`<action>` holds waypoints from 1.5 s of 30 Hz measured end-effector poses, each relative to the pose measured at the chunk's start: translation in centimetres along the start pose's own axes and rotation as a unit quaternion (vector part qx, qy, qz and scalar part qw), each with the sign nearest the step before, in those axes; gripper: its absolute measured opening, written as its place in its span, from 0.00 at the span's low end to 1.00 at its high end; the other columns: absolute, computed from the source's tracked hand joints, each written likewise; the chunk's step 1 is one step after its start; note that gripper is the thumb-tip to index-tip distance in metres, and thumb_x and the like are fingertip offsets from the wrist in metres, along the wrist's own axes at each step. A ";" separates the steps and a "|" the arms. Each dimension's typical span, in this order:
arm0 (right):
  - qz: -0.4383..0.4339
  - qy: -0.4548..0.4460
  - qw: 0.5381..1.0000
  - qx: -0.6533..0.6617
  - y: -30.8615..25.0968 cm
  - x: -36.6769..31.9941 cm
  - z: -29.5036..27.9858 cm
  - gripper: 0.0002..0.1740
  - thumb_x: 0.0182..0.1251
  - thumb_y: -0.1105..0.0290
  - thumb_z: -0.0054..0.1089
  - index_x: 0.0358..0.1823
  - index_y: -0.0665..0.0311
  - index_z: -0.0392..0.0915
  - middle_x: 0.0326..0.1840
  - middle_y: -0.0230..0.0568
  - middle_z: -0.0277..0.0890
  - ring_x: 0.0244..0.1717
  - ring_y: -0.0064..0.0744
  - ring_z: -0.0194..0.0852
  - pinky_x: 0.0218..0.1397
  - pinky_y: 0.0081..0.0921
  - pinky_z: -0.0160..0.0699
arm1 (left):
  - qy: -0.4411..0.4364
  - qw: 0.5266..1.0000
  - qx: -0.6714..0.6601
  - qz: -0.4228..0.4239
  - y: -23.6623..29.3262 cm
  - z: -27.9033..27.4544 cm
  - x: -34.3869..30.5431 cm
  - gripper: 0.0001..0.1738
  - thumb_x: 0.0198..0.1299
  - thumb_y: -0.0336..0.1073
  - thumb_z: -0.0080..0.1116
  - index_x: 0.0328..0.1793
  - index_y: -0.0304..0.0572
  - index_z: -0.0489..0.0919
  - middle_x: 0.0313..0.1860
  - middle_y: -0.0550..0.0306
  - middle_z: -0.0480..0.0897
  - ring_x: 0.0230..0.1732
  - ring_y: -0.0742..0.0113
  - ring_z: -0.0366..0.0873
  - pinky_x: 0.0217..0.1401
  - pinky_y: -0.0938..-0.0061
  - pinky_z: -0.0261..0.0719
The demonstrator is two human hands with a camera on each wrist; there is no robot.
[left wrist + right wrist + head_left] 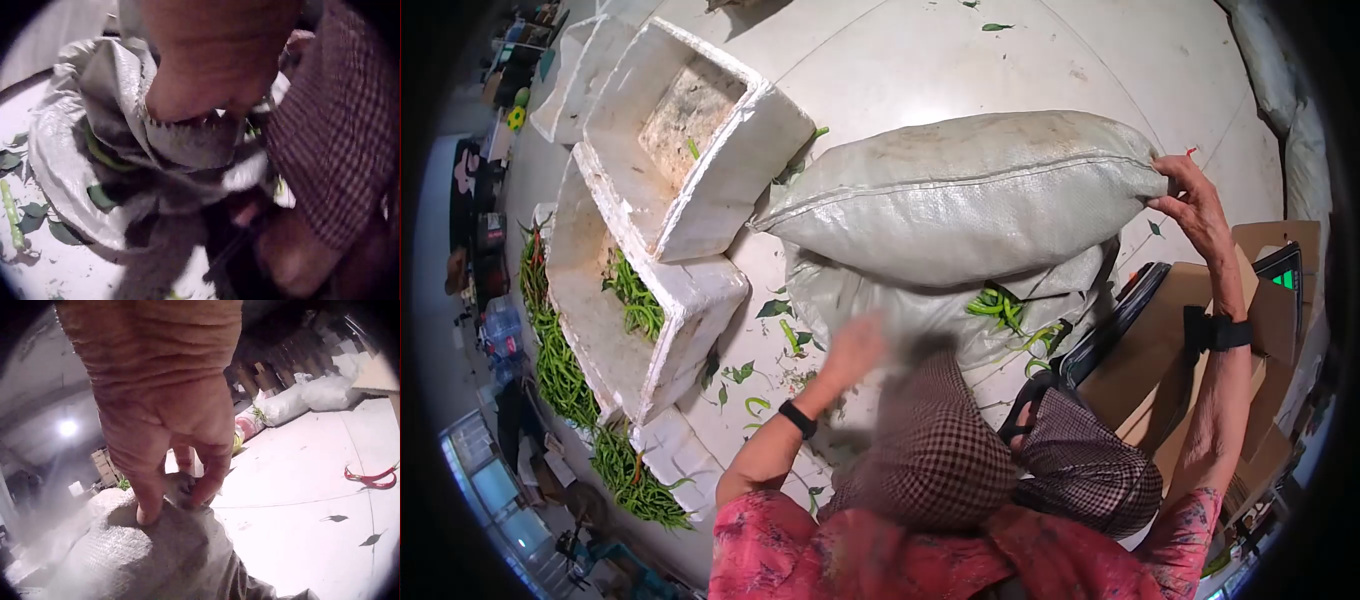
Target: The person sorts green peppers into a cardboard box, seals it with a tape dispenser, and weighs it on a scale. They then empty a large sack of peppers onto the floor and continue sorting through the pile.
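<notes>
A full white woven sack lies on its side across the floor, a seam running along it. My right hand pinches its right corner; in the right wrist view the right hand has thumb and fingers bent round the bunched sack cloth. The left hand, blurred, is below the full sack, by a flattened sack. In the left wrist view the left hand covers part of a jagged-edged sack cloth; its fingertips are hidden, so its hold cannot be told.
Foam boxes stand at the left, beside a heap of green peppers. A few green peppers lie on the flattened sack. Cardboard is at the right. Leaves litter the floor. Red peppers show in the right wrist view.
</notes>
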State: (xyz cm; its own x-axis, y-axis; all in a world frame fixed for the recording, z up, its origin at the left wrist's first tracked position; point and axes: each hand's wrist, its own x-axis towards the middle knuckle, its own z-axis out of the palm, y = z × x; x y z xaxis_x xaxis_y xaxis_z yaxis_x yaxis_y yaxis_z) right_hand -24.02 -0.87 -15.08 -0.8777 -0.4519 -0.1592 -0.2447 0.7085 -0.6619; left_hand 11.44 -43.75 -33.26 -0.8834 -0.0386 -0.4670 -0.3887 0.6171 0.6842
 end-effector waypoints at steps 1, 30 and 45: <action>0.001 -0.002 1.000 0.004 -0.2 -0.4 0.3 0.28 0.49 0.71 0.73 0.55 0.62 0.77 0.50 0.34 0.75 0.49 0.31 0.73 0.51 0.28 0.73 | 0.040 0.987 -0.086 -0.128 2.9 -3.6 0.4 0.29 0.60 0.37 0.60 0.67 0.36 0.72 0.49 0.49 0.81 0.45 0.63 0.79 0.50 0.70 0.79; -0.147 0.262 0.901 0.312 -18.6 -3.6 -10.6 0.07 0.71 0.69 0.58 0.46 0.61 0.80 0.40 0.28 0.80 0.41 0.18 0.76 0.47 0.17 0.72 | 0.326 0.828 -0.043 0.453 29.2 -36.9 10.4 0.11 0.70 0.38 0.56 0.47 0.38 0.81 0.26 0.67 0.73 0.27 0.74 0.72 0.30 0.80 0.70; -0.155 0.353 0.872 0.303 -18.7 1.5 -10.1 0.05 0.70 0.69 0.61 0.44 0.59 0.82 0.37 0.26 0.82 0.39 0.19 0.78 0.49 0.20 0.73 | 0.233 0.881 -0.078 0.404 27.6 -28.9 10.8 0.20 0.62 0.36 0.61 0.58 0.35 0.78 0.58 0.49 0.79 0.61 0.60 0.76 0.59 0.62 0.79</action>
State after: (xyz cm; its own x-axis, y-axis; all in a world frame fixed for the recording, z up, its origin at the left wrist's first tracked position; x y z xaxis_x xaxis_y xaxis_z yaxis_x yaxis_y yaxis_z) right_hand -24.90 -9.31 4.46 -0.8955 0.0264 0.4443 -0.4400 0.0983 -0.8926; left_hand -16.41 -49.90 -3.24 -0.8861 0.0228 0.4629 0.4167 0.4763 0.7742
